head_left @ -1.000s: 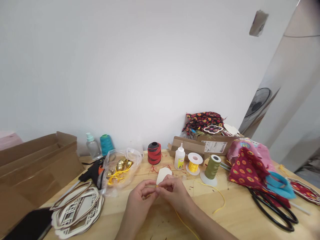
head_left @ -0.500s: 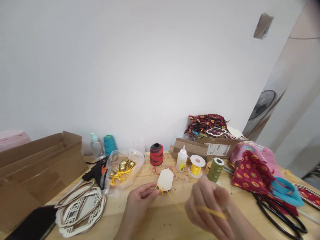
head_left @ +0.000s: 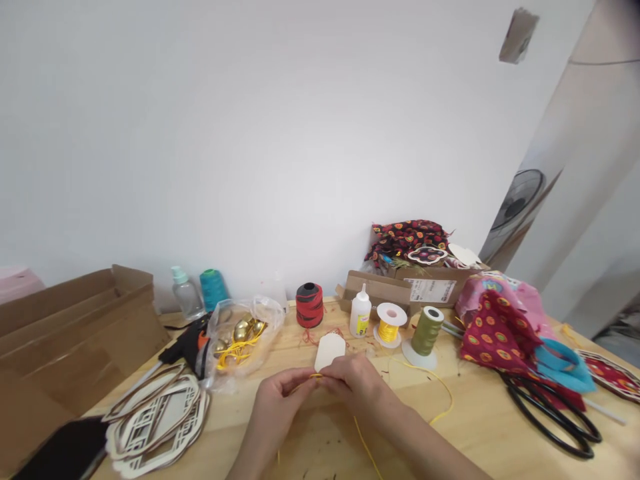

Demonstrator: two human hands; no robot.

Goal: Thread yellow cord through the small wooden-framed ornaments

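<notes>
A cream paper tag (head_left: 330,351) with a rounded-corner top stands at the middle of the wooden table, its lower end hidden behind my hands. My left hand (head_left: 285,400) and my right hand (head_left: 356,387) meet just below it, fingers pinched together on a thin yellow cord (head_left: 315,376). One length of the cord hangs down past my right wrist toward the table's near side. Another length (head_left: 440,393) lies on the table to the right, curving near an olive thread spool (head_left: 427,331). A yellow cord spool (head_left: 389,325) stands behind my right hand.
Beyond my hands stand a white glue bottle (head_left: 360,313) and a red-and-black thread spool (head_left: 309,305). To the left are a plastic bag of gold bells (head_left: 240,340), wooden lattice cutouts (head_left: 155,420) and a cardboard box (head_left: 75,333). Black-handled scissors (head_left: 550,417) lie right, beside red patterned fabric (head_left: 500,333).
My right hand has come back from the right, where it was pulling the yellow cord, and now sits beside my left hand at the tag's lower end.
</notes>
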